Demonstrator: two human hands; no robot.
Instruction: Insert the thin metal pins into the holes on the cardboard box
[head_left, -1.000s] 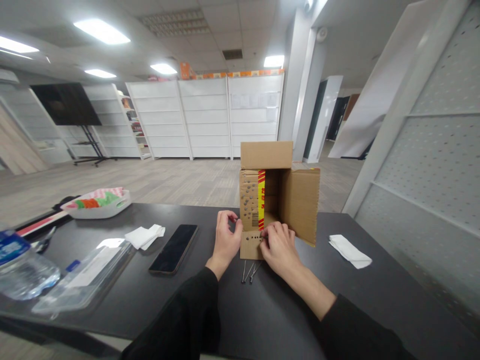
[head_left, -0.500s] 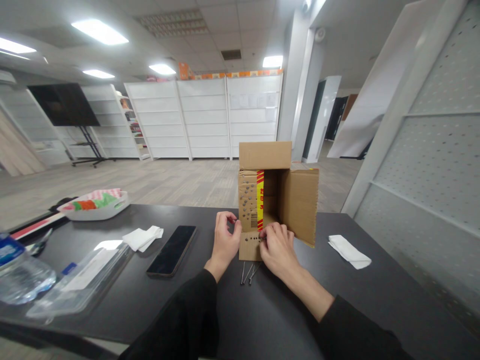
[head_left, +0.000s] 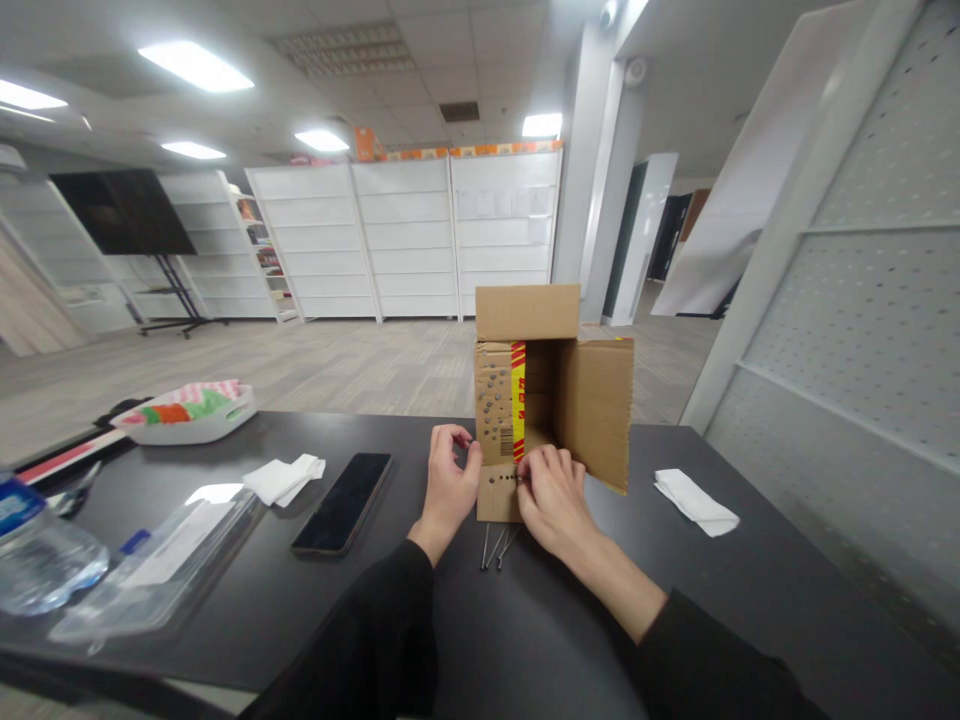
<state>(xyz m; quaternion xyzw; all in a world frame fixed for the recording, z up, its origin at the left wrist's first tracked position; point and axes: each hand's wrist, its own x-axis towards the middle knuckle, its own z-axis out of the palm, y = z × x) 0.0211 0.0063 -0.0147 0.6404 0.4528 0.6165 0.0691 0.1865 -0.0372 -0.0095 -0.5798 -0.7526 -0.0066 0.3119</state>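
An opened cardboard box (head_left: 491, 350) stands on the dark table, its mouth towards me. Several round nail heads dot its left flap, and a row of small dark holes crosses the lower flap (head_left: 495, 505). My right hand (head_left: 551, 495) pinches a nail at the right end of that row; the fingers cover most of it. Beside the box's left edge, my left hand (head_left: 452, 480) has bent fingers with a gap between thumb and forefinger. I see nothing held in it. Several loose nails (head_left: 495, 548) lie on the table just below the lower flap.
Left of my hands lies a black phone (head_left: 343, 503), with folded tissue (head_left: 285, 480) and a clear plastic case (head_left: 169, 565) beyond it. A water bottle (head_left: 45, 560) and a white basket (head_left: 187, 428) are further left. Another folded tissue (head_left: 696, 502) lies on the right.
The view has shifted very slightly. Both hands keep their places at the box, and the right fingers stay pinched by the row of holes.
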